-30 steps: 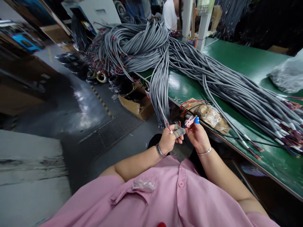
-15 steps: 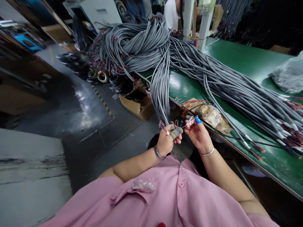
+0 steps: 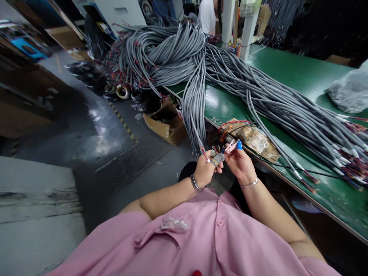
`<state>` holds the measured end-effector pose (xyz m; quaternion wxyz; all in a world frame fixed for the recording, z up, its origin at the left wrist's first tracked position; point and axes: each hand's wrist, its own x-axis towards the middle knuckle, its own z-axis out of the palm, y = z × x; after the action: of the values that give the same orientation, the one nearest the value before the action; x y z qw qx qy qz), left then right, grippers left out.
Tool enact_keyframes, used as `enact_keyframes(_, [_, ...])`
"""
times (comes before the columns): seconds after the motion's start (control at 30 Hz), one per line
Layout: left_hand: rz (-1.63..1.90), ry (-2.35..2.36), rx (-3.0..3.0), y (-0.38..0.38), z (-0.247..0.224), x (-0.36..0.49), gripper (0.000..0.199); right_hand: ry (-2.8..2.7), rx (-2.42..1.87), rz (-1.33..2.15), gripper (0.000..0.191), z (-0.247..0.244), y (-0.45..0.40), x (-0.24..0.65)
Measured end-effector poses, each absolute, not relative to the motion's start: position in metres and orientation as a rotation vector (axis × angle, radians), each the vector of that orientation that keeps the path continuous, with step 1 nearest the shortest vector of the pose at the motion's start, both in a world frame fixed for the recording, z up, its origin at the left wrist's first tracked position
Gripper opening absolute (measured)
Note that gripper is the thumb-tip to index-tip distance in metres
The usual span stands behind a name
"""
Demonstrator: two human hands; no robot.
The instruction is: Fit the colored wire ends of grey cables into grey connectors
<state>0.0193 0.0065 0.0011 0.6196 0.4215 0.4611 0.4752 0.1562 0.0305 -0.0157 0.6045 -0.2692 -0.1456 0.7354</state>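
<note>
My left hand (image 3: 205, 168), with grey finger covers, is closed around the end of a grey cable whose thin coloured wires (image 3: 218, 148) fan out above the fingers. Another tuft of coloured wires (image 3: 204, 153) sticks out by its knuckles. Close beside it, my right hand (image 3: 240, 165) pinches a pale pink clip-like tool (image 3: 230, 146) between thumb and fingers. A blue cover caps the thumb. The tool's tip is at the wires near my left fingertips; whether it grips one is too small to tell.
A thick bundle of grey cables (image 3: 169, 57) lies over the green table (image 3: 293, 69), with one strand group hanging off its edge. A taped cardboard piece (image 3: 250, 138) sits at the near edge. Below are an open carton (image 3: 163, 126) and black coils. Another person (image 3: 207, 17) is behind the table.
My left hand has moved slightly right, closer to my right hand, bringing the coloured wires along. My right hand keeps its pinch on the pink tool.
</note>
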Motion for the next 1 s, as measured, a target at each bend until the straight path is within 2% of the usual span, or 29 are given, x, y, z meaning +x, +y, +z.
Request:
enact_keyframes(0.17, [1.082, 1.058, 0.991, 0.006, 0.000, 0.019, 0.036, -0.359, -0.663, 1.675, 0.026, -0.016, 0.028, 0.154])
enact_keyframes(0.43, [1.160, 1.008, 0.950, 0.000, 0.000, 0.014, 0.033, -0.381, -0.681, 1.794, 0.049, -0.010, 0.025, 0.159])
enact_keyframes(0.63, [1.232, 1.044, 0.926, 0.001, 0.002, 0.011, 0.037, -0.458, -0.770, 1.686, 0.032, -0.002, 0.024, 0.160])
enact_keyframes(0.8, [1.236, 1.066, 0.891, 0.007, 0.006, 0.014, 0.038, -0.465, -0.807, 1.660, 0.038, -0.003, 0.023, 0.158])
enact_keyframes(1.0, [1.218, 1.084, 0.883, 0.010, 0.010, 0.020, 0.039, -0.462, -0.866, 1.590, 0.029, -0.004, 0.023, 0.159])
